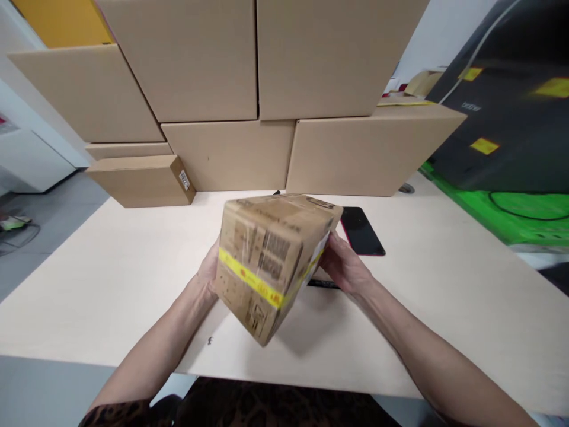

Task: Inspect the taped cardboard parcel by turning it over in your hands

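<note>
A brown cardboard box (262, 261) with yellow tape and printed labels is held tilted above the pale table (133, 284). My left hand (210, 270) grips its left side, the fingers mostly hidden behind it. On the right side, my right hand (345, 264) is pressed against the box, with its fingertips partly out of sight. A black tablet or phone with a red edge (363, 231) lies on the table to the right of the box. Below the box, near my right hand, is a thin black object (323, 284), partly covered.
Large plain cardboard boxes (231, 157) are stacked along the table's back edge. A smaller box (137, 181) with a label stands at the back left. Beyond the table's right side are a dark machine (511, 112) and a green surface (524, 216).
</note>
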A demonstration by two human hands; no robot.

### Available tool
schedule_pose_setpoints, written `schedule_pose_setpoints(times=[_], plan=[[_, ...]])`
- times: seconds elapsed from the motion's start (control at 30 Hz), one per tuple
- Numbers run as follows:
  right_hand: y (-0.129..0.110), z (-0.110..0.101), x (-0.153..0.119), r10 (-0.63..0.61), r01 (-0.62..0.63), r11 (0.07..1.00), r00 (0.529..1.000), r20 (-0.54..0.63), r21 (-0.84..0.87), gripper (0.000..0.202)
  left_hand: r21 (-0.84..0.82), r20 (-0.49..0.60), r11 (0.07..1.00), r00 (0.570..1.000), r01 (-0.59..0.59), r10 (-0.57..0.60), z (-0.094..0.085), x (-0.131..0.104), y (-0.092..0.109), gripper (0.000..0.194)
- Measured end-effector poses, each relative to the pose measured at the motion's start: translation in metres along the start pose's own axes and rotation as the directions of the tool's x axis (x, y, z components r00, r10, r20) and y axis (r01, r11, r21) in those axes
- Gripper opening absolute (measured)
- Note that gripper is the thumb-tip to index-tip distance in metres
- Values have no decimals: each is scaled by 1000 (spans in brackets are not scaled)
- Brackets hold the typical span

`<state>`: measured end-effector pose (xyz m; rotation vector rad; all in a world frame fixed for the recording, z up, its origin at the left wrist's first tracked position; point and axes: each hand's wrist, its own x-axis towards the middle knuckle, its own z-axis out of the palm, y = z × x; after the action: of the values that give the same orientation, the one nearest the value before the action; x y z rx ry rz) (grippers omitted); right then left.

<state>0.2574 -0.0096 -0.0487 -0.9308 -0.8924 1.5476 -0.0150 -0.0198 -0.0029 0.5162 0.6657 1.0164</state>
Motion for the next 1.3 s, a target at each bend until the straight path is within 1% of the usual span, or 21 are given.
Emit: schedule_pose_setpoints(times=[0.07,0.1,0.13,0.17,0.2,0.23,0.3,0.37,0.43,0.5,0.57,0.67,0.73,0.8,0.87,0.93,1.0,1.07,1.17,1.23,1.3], plan=[[1,1,3,53,-52,998,998,-35,36,55,-1,9,999,999,39,-39,5,-2,4,50],[2,1,4,76,-74,996,996,-37,46,53,-4,21,999,999,33,-33,8,-3,6,62],[2,1,4,98,-96,994,995,-29,51,52,-9,38,1000,999,4,-4,10,-4,7,73],[2,2,4,117,-116,992,993,-13,53,52,-10,57,999,998,-38,38,12,-4,7,80],[2,2,4,131,-131,990,991,6,54,52,-6,74,997,994,-78,78,13,-5,8,80],[1,3,3,137,-138,989,990,24,54,52,2,84,994,990,-112,111,12,-5,9,75],[0,4,2,125,-127,991,991,40,49,53,17,76,989,986,-149,147,9,-4,11,58],[-3,6,0,90,-91,995,996,21,45,54,9,30,989,989,-147,146,4,-1,15,44],[-5,6,-2,54,-54,997,999,-6,52,54,-23,-17,992,992,-125,125,-1,2,19,37],[-6,7,-3,12,-11,998,1000,-11,66,52,-48,-21,993,994,-106,105,-3,6,21,44],[-8,6,-5,-37,36,997,999,2,73,53,-51,11,995,996,-88,89,-4,9,19,55],[-11,4,-7,-52,52,994,999,-2,101,64,-38,56,998,997,-42,44,-4,12,10,64],[-15,2,-6,-18,17,992,1000,2,124,70,-32,78,999,997,-11,13,-6,13,4,63],[-19,0,-4,1,-2,992,1000,11,122,69,-12,93,1000,996,14,-13,-9,15,0,59],[-24,-1,-2,-11,11,994,1000,5,106,67,15,77,1000,997,18,-19,-12,16,0,51],[-28,-2,0,-21,22,995,1000,-14,98,70,37,21,999,1000,-21,20,-13,18,3,46],[-30,-1,0,-7,9,996,1000,-23,92,76,45,-50,994,994,-98,101,-10,19,6,47],[-31,0,-2,29,-29,997,1000,-7,74,81,40,-100,986,982,-160,163,-4,17,8,51],[-29,2,-6,90,-92,995,995,45,43,83,30,-128,977,968,-213,215,7,13,8,50],[-29,3,-8,110,-112,993,992,69,31,85,39,-146,971,960,-237,240,13,10,7,43],[-29,4,-10,102,-104,994,991,86,24,88,58,-164,969,955,-240,247,16,8,6,36]])
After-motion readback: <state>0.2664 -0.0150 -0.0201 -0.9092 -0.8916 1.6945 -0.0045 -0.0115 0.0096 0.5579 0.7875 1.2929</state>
